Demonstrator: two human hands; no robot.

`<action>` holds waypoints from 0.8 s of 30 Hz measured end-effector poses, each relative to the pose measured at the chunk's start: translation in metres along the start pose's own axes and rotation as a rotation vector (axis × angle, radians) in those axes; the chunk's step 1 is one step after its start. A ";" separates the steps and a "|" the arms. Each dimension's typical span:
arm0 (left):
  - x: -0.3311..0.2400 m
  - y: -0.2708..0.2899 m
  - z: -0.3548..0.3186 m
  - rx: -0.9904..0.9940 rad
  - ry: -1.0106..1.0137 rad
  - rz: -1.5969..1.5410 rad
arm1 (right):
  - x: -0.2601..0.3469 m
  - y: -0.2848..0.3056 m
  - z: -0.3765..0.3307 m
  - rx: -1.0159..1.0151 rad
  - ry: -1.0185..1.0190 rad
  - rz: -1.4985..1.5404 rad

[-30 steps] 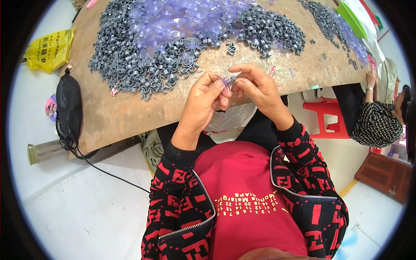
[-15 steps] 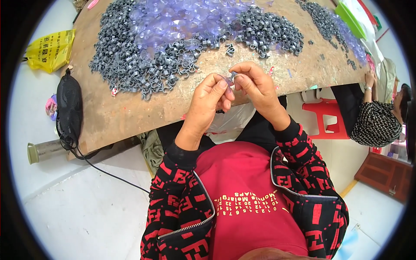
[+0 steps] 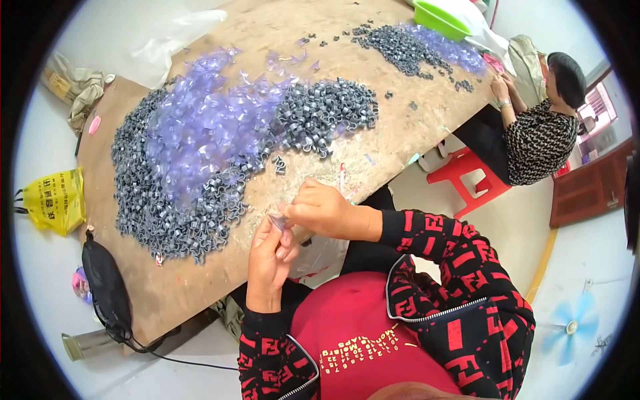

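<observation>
Just over the table's near edge my two hands meet. My left hand [image 3: 272,257] is closed, pinching a clear purple-tinted suction cup [image 3: 279,222] between thumb and fingers. The closed fingers of my right hand [image 3: 319,210] press against the cup's upper end. The grey plastic clip seen in that hand a moment ago is now hidden by the fingers. Beyond my hands lies a large heap of grey clips [image 3: 207,230], with a pile of purple suction cups [image 3: 207,127] over its middle. A couple of loose clips [image 3: 279,165] sit near my right hand.
At the far right, another person [image 3: 540,140] sits by a smaller heap of clips [image 3: 400,50] and a green basin [image 3: 441,20]. A red stool [image 3: 470,181] stands beside the table [image 3: 373,127]. A black mesh pouch [image 3: 107,287] and yellow bag [image 3: 57,200] are at left.
The view has swung to the right. My right hand has turned over the suction cup with its fingers closed round the end, covering the grey clip that showed before.
</observation>
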State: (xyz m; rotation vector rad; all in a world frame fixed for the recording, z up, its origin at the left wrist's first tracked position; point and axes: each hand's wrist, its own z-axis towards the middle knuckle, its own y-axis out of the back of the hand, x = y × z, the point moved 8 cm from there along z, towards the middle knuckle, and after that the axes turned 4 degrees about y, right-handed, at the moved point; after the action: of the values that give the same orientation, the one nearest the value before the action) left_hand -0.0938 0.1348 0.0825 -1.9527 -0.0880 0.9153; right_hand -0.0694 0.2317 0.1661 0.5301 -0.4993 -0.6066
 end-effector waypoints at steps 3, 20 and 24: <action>0.003 -0.003 0.000 0.040 0.086 -0.056 | 0.009 0.005 0.006 0.103 0.177 -0.051; -0.063 -0.036 -0.032 -0.159 -0.906 1.230 | -0.033 -0.041 -0.017 0.237 -0.934 1.297; -0.062 -0.034 -0.034 -0.103 -0.837 1.222 | -0.032 -0.042 -0.011 0.395 -0.850 1.282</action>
State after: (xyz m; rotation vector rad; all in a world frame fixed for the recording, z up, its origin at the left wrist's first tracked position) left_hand -0.1065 0.1035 0.1535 -1.4500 0.6544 2.5009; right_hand -0.1021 0.2267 0.1239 0.1969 -1.6030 0.5730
